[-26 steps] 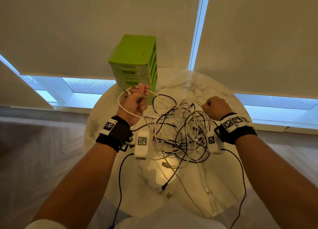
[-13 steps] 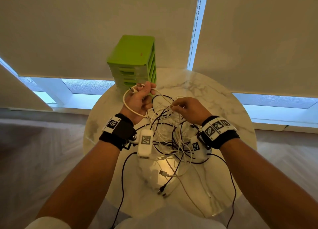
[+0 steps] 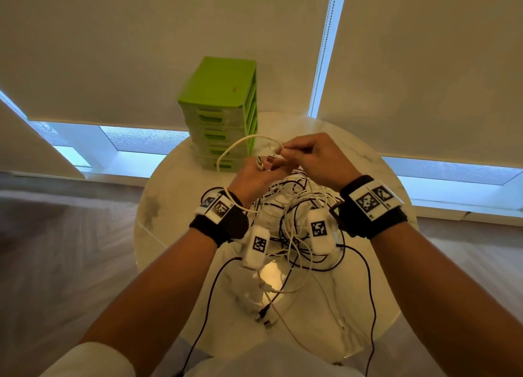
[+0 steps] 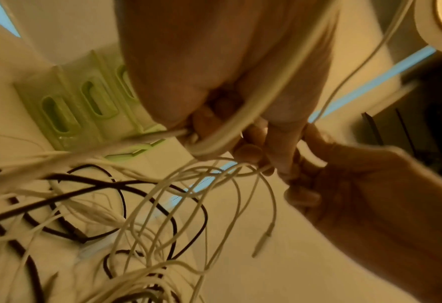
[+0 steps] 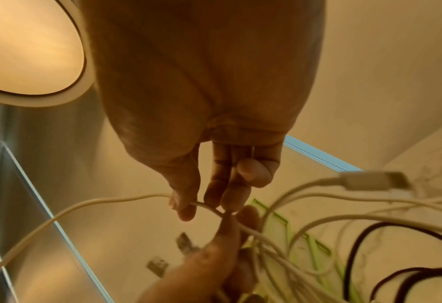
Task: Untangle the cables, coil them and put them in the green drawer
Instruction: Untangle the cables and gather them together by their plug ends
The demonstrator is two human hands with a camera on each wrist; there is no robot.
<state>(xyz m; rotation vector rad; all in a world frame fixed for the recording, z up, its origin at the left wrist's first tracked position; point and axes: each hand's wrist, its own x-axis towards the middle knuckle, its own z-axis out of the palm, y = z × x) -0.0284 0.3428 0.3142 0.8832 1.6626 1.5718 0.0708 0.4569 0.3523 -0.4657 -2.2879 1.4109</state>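
White cable (image 3: 240, 146) up in the air, arching in a loop just in front of the green drawers (image 3: 223, 113). Left hand (image 3: 254, 175) has its fingers curled round that loop, plug ends poking out above the knuckles. Right hand (image 3: 314, 156) is right against it, thumb and fingertips pinching the same cable (image 5: 136, 199) — the right wrist view shows the pinch plainly. Below both hands hangs the tangle (image 3: 294, 221), white and black cables mixed, drooping onto the round marble table (image 3: 169, 207). A few plugs (image 3: 264, 318) lie on the near part of the table. Drawers stand at the far edge of the table, all closed, before the blinds (image 3: 141, 51).
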